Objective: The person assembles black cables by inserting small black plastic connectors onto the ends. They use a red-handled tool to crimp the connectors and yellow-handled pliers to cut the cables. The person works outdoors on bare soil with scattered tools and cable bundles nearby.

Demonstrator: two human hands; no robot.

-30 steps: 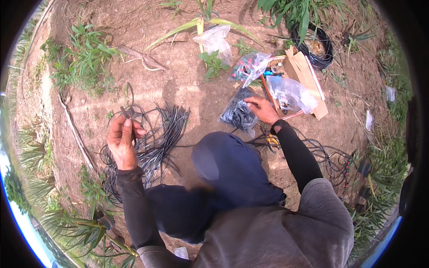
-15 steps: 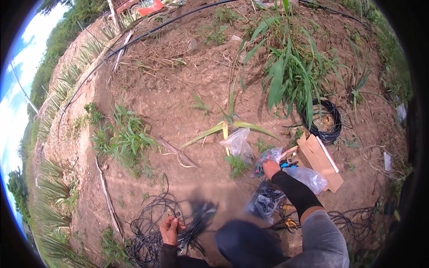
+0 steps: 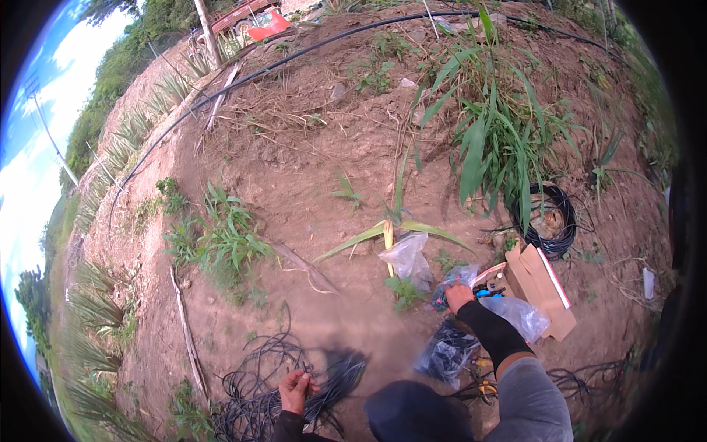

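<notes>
My left hand [image 3: 297, 389] is over a loose tangle of thin black tubing [image 3: 254, 387] at the lower left. Its thumb and fingers are pinched together, with a small dark piece at their tips that I cannot make out. My right hand [image 3: 459, 296] reaches to a clear plastic bag [image 3: 440, 295] with small red and bluish pieces in it. The fingers of that hand are mostly hidden by its back and the bag. Just beyond it stands an open cardboard box [image 3: 541, 283] with small black and blue parts [image 3: 487, 293] at its opening.
A clear bag [image 3: 519, 317] lies against the box; a bag of black pieces [image 3: 447, 352] is nearer me. Orange-handled pliers [image 3: 486, 388] lie below. Beyond the box rests a coil of black tubing [image 3: 561, 221]. A spiky plant [image 3: 394, 225] and an empty-looking bag [image 3: 407, 258] sit ahead.
The whole view has shifted, so the scene sits slightly lower and to the right. My right hand stays at the bag of red pieces, and my left hand stays pinched over the tubing.
</notes>
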